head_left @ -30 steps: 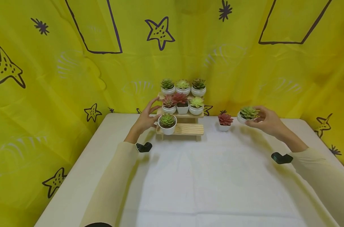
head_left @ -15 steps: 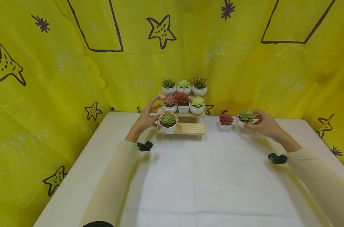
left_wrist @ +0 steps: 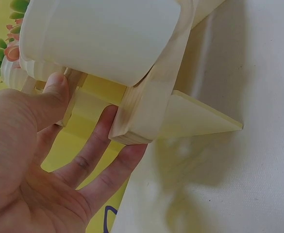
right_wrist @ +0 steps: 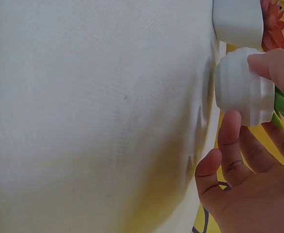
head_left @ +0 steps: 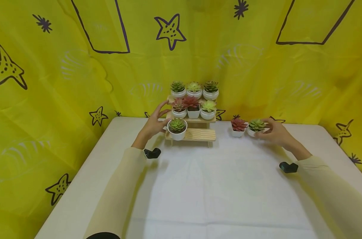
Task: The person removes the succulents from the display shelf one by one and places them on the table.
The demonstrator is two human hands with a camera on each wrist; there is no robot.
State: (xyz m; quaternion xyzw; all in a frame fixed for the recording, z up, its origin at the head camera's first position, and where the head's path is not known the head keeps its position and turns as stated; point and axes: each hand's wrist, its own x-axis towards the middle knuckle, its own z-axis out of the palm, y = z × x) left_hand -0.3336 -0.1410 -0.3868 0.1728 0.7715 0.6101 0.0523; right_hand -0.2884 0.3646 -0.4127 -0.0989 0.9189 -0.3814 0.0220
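Note:
A three-tier wooden stand [head_left: 200, 133] holds several succulents in white pots. My left hand [head_left: 152, 125] is at its left side, and in the left wrist view the spread fingers [left_wrist: 110, 179] touch the end of the lowest shelf. On that shelf sits a green succulent in a round pot [head_left: 177, 129], close to the left thumb. My right hand [head_left: 276, 132] grips another green potted succulent [head_left: 256, 126], thumb and fingers around its white ribbed pot [right_wrist: 241, 87]. It stands upright just right of a red succulent in a square pot [head_left: 238, 127]; I cannot tell whether its base touches the table.
A white cloth covers the table [head_left: 205, 186]. Behind it hangs a yellow curtain [head_left: 246, 66] with drawn stars. The top shelf carries green succulents [head_left: 194, 89]; the middle one has two reddish plants and a yellow-green one [head_left: 209, 108].
My right hand has moved left and slightly down with the green potted succulent, bringing it close beside the red one. The left hand stays at the stand.

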